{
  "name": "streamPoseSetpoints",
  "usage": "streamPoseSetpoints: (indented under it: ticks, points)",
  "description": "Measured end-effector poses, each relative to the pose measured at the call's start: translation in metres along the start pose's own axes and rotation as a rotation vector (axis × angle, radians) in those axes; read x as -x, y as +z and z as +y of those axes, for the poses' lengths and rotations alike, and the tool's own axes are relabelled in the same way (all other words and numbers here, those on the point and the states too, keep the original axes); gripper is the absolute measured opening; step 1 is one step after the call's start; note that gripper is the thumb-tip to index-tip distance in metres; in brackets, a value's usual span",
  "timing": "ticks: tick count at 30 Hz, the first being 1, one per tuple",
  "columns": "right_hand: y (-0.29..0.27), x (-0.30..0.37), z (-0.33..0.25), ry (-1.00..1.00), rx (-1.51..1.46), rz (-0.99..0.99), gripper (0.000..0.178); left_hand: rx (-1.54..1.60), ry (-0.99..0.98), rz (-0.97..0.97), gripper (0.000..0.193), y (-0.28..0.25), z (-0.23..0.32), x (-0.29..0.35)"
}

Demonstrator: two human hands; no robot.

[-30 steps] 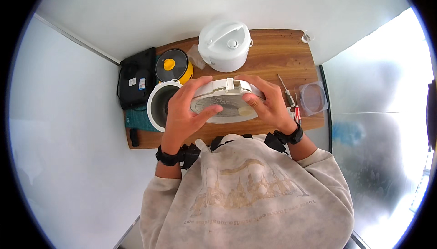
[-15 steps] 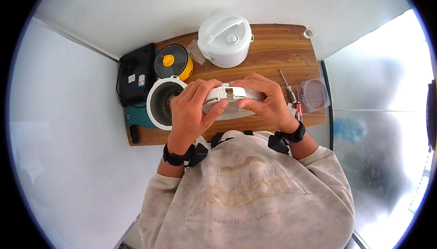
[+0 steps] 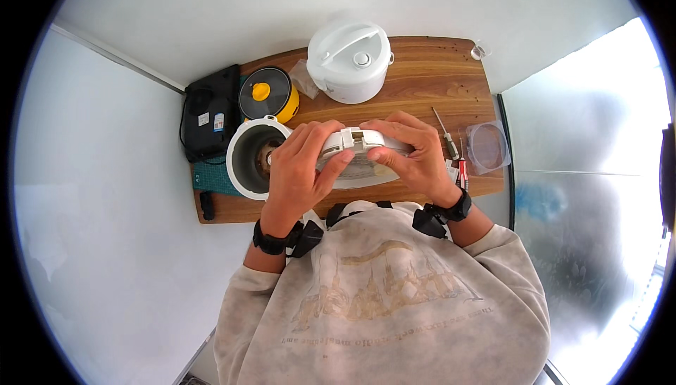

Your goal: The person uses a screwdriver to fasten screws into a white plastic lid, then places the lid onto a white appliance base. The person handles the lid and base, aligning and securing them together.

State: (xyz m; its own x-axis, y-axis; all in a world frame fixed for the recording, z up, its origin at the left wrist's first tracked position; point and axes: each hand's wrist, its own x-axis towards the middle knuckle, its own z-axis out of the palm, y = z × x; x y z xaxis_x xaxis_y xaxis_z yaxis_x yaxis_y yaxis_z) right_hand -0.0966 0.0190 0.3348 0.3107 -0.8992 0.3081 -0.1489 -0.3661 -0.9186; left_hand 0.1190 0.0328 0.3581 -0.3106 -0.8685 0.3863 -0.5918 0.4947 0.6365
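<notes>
My left hand (image 3: 298,168) and my right hand (image 3: 417,154) hold a white rice cooker lid (image 3: 360,168) between them, raised above the table's near side. The lid stands tilted on edge, its notched latch or hinge part (image 3: 352,139) facing up between my two thumbs. Fingers of both hands curl over its upper rim, and part of its greyish face shows below them. Left of my left hand sits an open rice cooker body (image 3: 243,163) with a white rim and a brownish, worn-looking base inside. My left hand covers some of its right side.
On the wooden table (image 3: 415,68), a white lidded rice cooker (image 3: 348,68) stands at the back. A yellow pot with dark lid (image 3: 271,96) and a black appliance (image 3: 211,114) are left. Right lie screwdrivers (image 3: 451,142) and a clear plastic cover (image 3: 487,147).
The lid has tilted slightly, so more of its face shows below the rim. My right hand's fingers have shifted slightly right along the rim; both hands keep their grip.
</notes>
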Motion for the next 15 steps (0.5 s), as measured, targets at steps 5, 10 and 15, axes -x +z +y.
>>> streamPoseSetpoints:
  ticks: [5,10,15]
  points:
    - [-0.0011,0.0005,-0.0057,0.002,0.019,0.009,0.038,0.015,0.030,0.000,0.038,-0.0006,-0.0046,-0.0025]
    - [-0.0042,0.0012,-0.0083,0.005,-0.001,-0.032,0.037,0.069,-0.012,-0.034,0.046,-0.0011,-0.0035,-0.0006]
    - [-0.0060,0.0015,-0.0102,-0.005,-0.016,-0.015,0.038,0.169,-0.081,0.067,0.049,0.0039,-0.0023,0.0062]
